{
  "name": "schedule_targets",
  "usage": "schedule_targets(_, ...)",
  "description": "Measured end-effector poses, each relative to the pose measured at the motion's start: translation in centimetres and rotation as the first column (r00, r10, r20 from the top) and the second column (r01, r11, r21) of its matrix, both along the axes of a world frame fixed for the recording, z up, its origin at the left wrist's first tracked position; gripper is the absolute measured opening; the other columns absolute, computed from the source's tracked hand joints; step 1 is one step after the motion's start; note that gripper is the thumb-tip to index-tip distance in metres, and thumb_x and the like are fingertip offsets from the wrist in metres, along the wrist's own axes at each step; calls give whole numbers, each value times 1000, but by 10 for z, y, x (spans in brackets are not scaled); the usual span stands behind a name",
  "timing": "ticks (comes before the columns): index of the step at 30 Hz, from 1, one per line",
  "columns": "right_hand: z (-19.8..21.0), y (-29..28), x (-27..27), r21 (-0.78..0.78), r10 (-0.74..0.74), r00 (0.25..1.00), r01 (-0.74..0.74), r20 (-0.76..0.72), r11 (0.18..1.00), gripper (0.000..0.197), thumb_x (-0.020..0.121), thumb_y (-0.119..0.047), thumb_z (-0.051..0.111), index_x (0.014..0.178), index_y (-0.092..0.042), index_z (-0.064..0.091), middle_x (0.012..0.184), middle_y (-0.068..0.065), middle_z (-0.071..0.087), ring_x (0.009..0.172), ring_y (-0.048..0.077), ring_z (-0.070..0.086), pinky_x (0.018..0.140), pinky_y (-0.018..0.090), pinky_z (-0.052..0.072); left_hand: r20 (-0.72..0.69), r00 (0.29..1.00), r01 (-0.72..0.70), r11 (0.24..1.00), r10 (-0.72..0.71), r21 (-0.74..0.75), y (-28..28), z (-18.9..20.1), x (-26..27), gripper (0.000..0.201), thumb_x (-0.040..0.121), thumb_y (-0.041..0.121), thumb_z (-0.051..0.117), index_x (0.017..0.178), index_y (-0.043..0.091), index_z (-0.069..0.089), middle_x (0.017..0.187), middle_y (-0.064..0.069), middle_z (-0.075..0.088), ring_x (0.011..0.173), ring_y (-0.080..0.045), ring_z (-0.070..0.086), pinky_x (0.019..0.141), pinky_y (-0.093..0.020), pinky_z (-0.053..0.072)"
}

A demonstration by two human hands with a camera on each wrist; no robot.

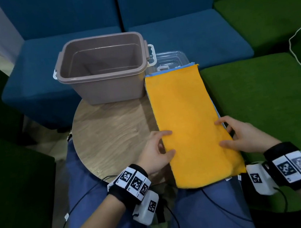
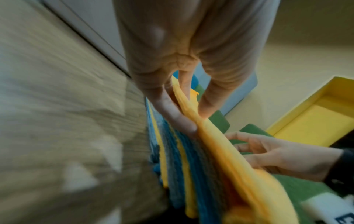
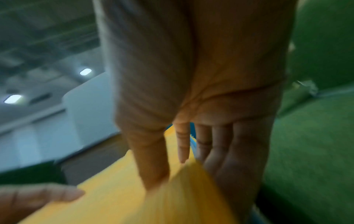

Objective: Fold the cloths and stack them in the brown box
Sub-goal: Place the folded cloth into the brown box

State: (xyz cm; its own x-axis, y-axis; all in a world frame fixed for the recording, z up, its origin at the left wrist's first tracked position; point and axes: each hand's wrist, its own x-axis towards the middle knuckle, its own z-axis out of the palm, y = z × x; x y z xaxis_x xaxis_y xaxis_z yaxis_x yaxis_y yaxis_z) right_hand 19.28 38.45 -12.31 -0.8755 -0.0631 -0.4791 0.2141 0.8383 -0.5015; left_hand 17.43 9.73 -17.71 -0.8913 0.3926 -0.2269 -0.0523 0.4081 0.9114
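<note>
Blue and green sofas ring a round wooden table (image 1: 109, 130), where the brown box (image 1: 103, 66) sits empty. Left wrist: left hand (image 2: 172, 97) pinches the soft, light orange cloth (image 2: 220, 148) atop the stack. Right wrist: right hand (image 3: 191, 136) pinches its opposite edge; floppy fabric seems best gripped at the edges.

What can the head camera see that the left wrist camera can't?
Only the head view shows the whole brown box, with nothing inside, standing on the round wooden table, with a clear lid behind the cloths.

Only the left wrist view shows the side of the cloth pile, blue, yellow and grey layers under the top one, and a yellow box further off.

Both show the orange cloth gripped at its edges by the left hand and the right hand.
</note>
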Motion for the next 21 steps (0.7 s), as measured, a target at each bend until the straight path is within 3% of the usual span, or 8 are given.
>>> schedule_targets(3,8,-6,-29,39,-64,987,70,-150,997,48,89,-26,68,132,-21,46,115,4,51,90,17,59,73,27,47,-41,987,-158,986,156,-56,-4,8,-29,44,87,18,68,129,24,54,124,1,43,93,-10,56,72,-11,47)
schedule_targets(7,3,-25,-84,-59,-192,921,183,-338,981,56,90,-25,67,139,-17,42,132,10,51,114,26,55,93,40,48,-58,947,-316,949,315,-18,4,12,-87,48,88,20,68,133,22,52,132,-9,45,99,-22,61,86,-31,54)
schedule_targets(10,-1,-41,-125,-164,-367,859,329,-357,930,69,89,-22,69,146,-13,33,138,13,50,124,30,51,100,44,44,-47,939,-344,936,342,-71,14,16,-122,57,88,22,67,140,25,45,132,-8,42,108,-24,57,95,-39,51)
schedule_targets(11,-4,-44,-136,-158,-401,852,368,-336,916,72,87,-22,71,147,-10,32,138,15,51,125,32,50,100,43,43,-64,939,-342,935,337,-99,17,16,-129,59,88,21,67,142,24,43,133,-8,43,110,-24,55,98,-40,48)
schedule_targets(13,-11,-47,-151,-75,-401,863,399,-306,914,62,86,-21,73,137,-2,44,130,20,56,119,34,53,93,40,45,-117,941,-332,934,318,-131,21,14,-139,62,88,13,66,144,19,42,139,-7,44,112,-23,53,101,-35,45)
schedule_targets(16,-14,-49,-164,-47,-380,858,389,-346,920,41,87,-18,72,120,3,59,117,22,63,110,35,58,86,37,46,-215,916,-367,923,338,-112,26,12,-144,65,87,2,61,146,16,39,138,-2,48,91,-18,54,90,-25,46)
schedule_targets(19,-12,-47,-170,-136,-445,769,434,-458,890,36,89,-18,70,118,1,62,114,19,65,109,35,59,92,42,49,-277,884,-406,912,376,-56,31,12,-149,62,88,-2,59,145,14,42,133,-4,52,99,-25,57,97,-32,46)
schedule_targets(21,-15,-47,-171,-131,-463,757,458,-462,879,33,91,-21,67,117,-2,62,116,18,65,109,35,59,92,44,50,-251,880,-434,897,404,-81,35,11,-149,60,89,1,59,145,14,41,130,-7,49,101,-24,56,98,-34,45)
